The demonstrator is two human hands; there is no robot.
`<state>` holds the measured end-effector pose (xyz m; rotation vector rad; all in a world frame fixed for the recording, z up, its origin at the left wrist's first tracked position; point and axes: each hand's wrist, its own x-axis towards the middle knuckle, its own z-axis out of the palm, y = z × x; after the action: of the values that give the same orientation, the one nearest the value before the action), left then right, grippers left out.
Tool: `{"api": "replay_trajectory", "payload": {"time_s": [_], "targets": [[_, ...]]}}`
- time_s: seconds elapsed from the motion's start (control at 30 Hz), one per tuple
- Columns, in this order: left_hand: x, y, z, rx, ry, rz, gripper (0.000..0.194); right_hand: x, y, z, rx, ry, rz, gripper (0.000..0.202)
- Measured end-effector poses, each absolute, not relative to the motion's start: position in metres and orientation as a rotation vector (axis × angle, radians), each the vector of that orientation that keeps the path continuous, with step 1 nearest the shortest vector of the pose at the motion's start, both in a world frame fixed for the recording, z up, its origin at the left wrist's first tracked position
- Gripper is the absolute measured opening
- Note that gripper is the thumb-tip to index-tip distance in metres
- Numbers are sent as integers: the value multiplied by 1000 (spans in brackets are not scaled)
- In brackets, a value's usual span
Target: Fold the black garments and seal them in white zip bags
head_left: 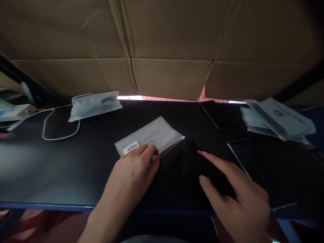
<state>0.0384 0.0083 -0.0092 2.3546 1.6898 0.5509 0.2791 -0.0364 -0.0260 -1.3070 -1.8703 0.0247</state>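
Note:
A frosted plastic zip bag [165,135] with printed lettering and a barcode label lies flat on the dark table, its white slider at the right corner. My left hand [138,165] is closed over the bag's near edge, its fingers curled and pinching there; the fingertips are partly hidden. Just right of the bag, my right hand [235,192] hovers with thumb and index finger apart and nothing between them. A phone in a clear case [246,155] lies beyond and beside the right hand, partly covered by it.
Another dark phone [216,114] lies near the back edge. Several frosted bags [286,118] are piled at the right. At the left are a filled frosted bag [96,105], a white cable [60,138] and a white box [17,112]. A cardboard sheet [167,50] hangs behind the table.

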Motion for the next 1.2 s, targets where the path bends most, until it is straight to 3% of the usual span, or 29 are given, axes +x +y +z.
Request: {"api": "replay_trajectory", "payload": {"time_s": [0.17, 0.43, 0.67, 0.93, 1.1, 1.2], "targets": [[43, 8, -6, 2222, 1497, 669, 12, 256, -36, -35, -1316, -2086, -21, 37], [51, 4, -19, 1966, 1449, 930, 20, 252, -39, -37, -1321, -2395, 123, 44], [59, -1, -14, 1937, 1344, 1021, 18, 221, -41, -26, -1516, -2263, 137, 37], [16, -1, -17, 2143, 1391, 500, 40, 210, -43, -27, -1653, -2092, 157, 35], [2, -4, -22, 2239, 1275, 350, 55, 226, -42, -16, -1369, -2331, 513, 28], [6, -7, -25, 2261, 1274, 316, 61, 235, -40, -14, -1264, -2422, 656, 36]]}}
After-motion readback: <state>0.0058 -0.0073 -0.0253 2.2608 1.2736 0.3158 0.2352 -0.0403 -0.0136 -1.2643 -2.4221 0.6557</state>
